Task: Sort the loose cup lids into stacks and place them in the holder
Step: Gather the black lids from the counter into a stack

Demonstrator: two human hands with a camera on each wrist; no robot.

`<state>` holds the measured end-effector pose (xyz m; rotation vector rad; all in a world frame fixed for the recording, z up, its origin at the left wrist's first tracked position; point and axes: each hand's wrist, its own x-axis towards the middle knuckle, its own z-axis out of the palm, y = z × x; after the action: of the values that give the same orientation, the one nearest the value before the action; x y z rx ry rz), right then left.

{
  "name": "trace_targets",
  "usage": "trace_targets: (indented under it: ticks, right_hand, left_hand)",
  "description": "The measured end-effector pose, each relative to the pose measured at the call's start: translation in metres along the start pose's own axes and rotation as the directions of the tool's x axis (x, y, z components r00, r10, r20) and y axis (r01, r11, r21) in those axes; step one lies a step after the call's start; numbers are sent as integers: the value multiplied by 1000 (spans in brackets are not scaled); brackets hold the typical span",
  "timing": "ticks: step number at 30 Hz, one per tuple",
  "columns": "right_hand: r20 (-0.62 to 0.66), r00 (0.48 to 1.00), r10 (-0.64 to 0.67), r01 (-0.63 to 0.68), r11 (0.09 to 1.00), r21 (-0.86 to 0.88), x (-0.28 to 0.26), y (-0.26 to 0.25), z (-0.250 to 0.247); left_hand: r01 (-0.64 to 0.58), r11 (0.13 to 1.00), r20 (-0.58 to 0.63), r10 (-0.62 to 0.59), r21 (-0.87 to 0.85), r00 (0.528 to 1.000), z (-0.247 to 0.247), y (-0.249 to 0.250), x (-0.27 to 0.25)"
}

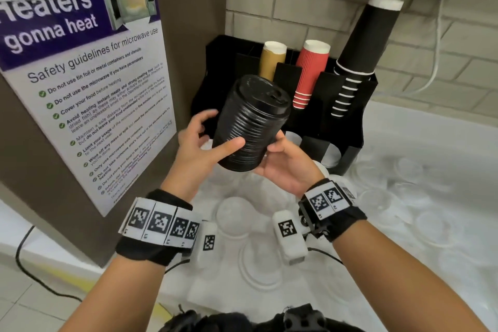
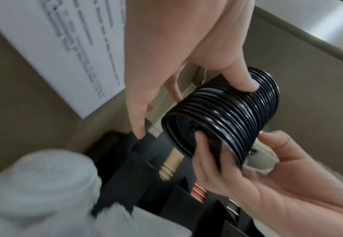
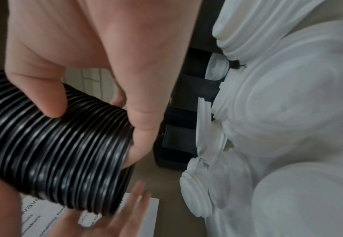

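Observation:
A tall stack of black cup lids (image 1: 253,121) is held tilted in front of the black holder (image 1: 350,105). My right hand (image 1: 272,153) grips the stack from below and the right. In the right wrist view its thumb (image 3: 51,102) lies on the ribbed side and its fingers (image 3: 140,144) curl round the end. My left hand (image 1: 222,129) is at the stack's left side. Its thumb (image 2: 245,83) rests on the rims, and its fingers (image 2: 138,128) are straight and apart from the stack.
The holder carries brown cups (image 1: 272,62), red cups (image 1: 310,73) and black cups (image 1: 361,43), with white lids (image 1: 292,139) in its front slots. Several loose white lids (image 1: 234,213) cover the white counter. A brown wall with a microwave poster (image 1: 80,89) stands on the left.

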<state>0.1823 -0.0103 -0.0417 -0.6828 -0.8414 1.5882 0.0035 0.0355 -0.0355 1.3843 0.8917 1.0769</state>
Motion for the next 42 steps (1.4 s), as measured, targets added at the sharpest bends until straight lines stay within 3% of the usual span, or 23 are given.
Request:
trace_targets:
  ticks: [3, 5, 7, 9, 14, 17, 19, 26, 32, 35, 39, 40, 42]
  right_hand:
    - [30, 1000, 2, -2, 1000, -2, -2, -1, -2]
    - [24, 1000, 16, -16, 1000, -6, -2, -1, -2]
    - [36, 999, 28, -28, 1000, -2, -1, 0, -2]
    - [41, 999, 25, -26, 999, 19, -1, 1, 1]
    - [-31, 998, 59, -59, 998, 3, 5, 4, 8]
    - [-131, 976, 175, -182, 982, -44, 13, 14, 12]
    - [-194, 949, 250, -262, 964, -38, 18, 25, 16]
    - [-230, 863, 450, -495, 845, -205, 34, 66, 35]
    - [-208, 817, 538, -577, 746, -332, 41, 82, 48]
    - [-180, 829, 529, -504, 569, -650, 40, 77, 50]
    - [-150, 871, 468, -268, 197, -943, 41, 75, 55]
    - [-136, 887, 442, -215, 135, -967, 42, 77, 57]
    - [-104, 905, 413, -156, 94, -983, 44, 80, 59]
  left_hand:
    - [-265, 940, 73, 255, 216, 964, -7, 17, -1]
    - [-453, 799, 205, 404, 395, 891, -10, 32, -2]
    - [-585, 620, 339, 478, 523, 810, -10, 45, -3]
    - [-623, 547, 382, 497, 560, 779, -10, 54, -6]
    - [-528, 391, 268, 552, 753, 790, -10, 57, -18]
    - [-395, 417, 211, 421, 819, 882, -12, 53, -22]
    - [-320, 379, 176, 367, 869, 914, -14, 51, -23]
    - [-132, 278, 96, 141, 951, 985, -32, 46, -27]
    - [-100, 281, 86, 61, 955, 994, -46, 46, -36]
    - [-72, 352, 72, 10, 933, 997, -50, 50, -40]
    - [-67, 416, 103, -65, 907, 993, -54, 51, -45]
    - [-61, 429, 108, -86, 901, 990, -55, 51, -46]
    - [-61, 441, 118, -101, 895, 988, -56, 51, -46]
